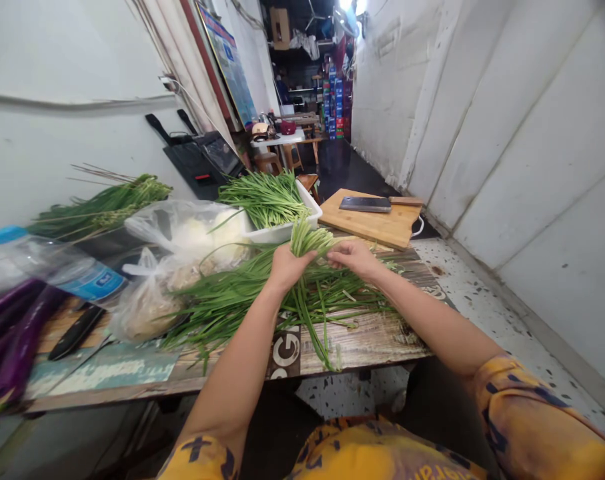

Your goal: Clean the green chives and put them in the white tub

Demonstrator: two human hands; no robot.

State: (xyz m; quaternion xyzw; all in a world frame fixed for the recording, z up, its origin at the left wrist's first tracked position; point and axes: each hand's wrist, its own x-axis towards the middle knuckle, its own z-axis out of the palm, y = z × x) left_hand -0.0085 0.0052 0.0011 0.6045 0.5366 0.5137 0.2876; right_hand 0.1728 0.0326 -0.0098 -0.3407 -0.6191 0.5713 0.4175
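My left hand (288,268) is closed round a bunch of garlic chives (308,237), with the pale stem ends pointing up and away and some green blades hanging below. My right hand (351,257) is pinched at the right side of the stem ends; whatever lies between its fingertips is too small to make out. Beneath both hands a loose heap of garlic chives (232,300) spreads over the wood-patterned table (367,343). Behind the bunch, a white plastic bin (282,232) holds many more chives (267,200), laid lengthwise.
A cleaver (366,204) lies on a cutting board (372,225) at the back right. Leftward are bagged vegetables (149,313), a water bottle (77,270), purple eggplants (25,340) and a black-handled knife (75,333). Another green bundle (107,207) rests at the far left, near the wall.
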